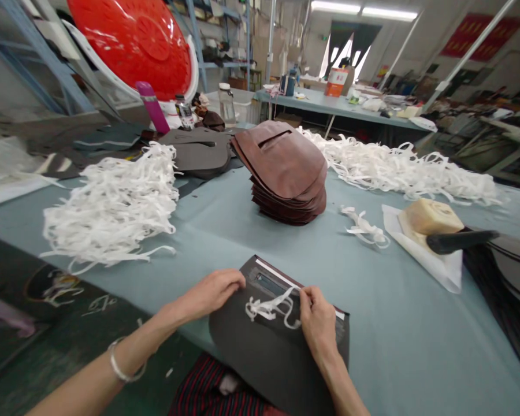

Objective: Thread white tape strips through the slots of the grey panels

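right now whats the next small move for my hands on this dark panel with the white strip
Probably lay the loose white strip flat on the dark panel: it sits in curls below the slot, pinched by your right hand, while your left hand is at the panel's edge.

A dark slotted panel (273, 352) carries a crumpled white strip (268, 307).

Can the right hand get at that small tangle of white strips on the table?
Probably yes: the right hand rests on the dark panel, and only bare grey-blue tabletop lies between it and the small tangle of white strips, with nothing standing in the way.
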`<state>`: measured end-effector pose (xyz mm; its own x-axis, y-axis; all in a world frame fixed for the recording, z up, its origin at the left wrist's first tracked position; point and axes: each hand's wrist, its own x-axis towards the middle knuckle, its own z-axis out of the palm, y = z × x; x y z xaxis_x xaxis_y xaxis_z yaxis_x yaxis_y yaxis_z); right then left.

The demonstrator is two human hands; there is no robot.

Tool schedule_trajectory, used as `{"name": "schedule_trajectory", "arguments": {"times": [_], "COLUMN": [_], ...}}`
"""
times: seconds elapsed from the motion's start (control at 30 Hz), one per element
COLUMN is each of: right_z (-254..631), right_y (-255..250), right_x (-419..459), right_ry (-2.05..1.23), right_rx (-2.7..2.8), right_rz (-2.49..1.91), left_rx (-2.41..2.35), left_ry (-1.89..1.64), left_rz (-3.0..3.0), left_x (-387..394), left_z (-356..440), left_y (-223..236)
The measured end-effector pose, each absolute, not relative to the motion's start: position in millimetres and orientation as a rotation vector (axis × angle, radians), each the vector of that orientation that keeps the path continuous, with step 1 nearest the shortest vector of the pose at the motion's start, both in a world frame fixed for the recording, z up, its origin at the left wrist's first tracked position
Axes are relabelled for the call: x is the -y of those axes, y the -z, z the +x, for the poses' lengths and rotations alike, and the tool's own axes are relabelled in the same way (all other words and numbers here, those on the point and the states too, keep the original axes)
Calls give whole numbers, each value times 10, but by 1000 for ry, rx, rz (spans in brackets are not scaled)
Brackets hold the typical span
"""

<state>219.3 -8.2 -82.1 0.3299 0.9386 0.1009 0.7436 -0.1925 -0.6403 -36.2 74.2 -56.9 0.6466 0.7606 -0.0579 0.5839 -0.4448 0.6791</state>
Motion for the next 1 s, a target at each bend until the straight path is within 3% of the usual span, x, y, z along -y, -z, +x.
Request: {"name": "schedule_trajectory", "arguments": {"times": [0.17,0.33,0.5,0.7,1.0], "right_z": [2326,2162,2184,2164,2285], "right_y": [793,783,828,905,966], "right_x": [165,126,224,326,343], "right_ry": [-464,-616,-400,-205,-129], "right_rx": [1395,1348,1507,1563,1624], "right_rz": [-2049,-1983,-2065,-2161,-2051], "left_rx": [-1178,-869,-895,-1053,-2099], "left_ry": [-418,-413,-465,-461,-523], "left_rz": [2178,2364,2116,1888,1988], "left_x": [-927,-452,-401,-750,-1474], "left_z": [-455,119,247,-173,-1033], "left_y": [443,407,576,529,457]}}
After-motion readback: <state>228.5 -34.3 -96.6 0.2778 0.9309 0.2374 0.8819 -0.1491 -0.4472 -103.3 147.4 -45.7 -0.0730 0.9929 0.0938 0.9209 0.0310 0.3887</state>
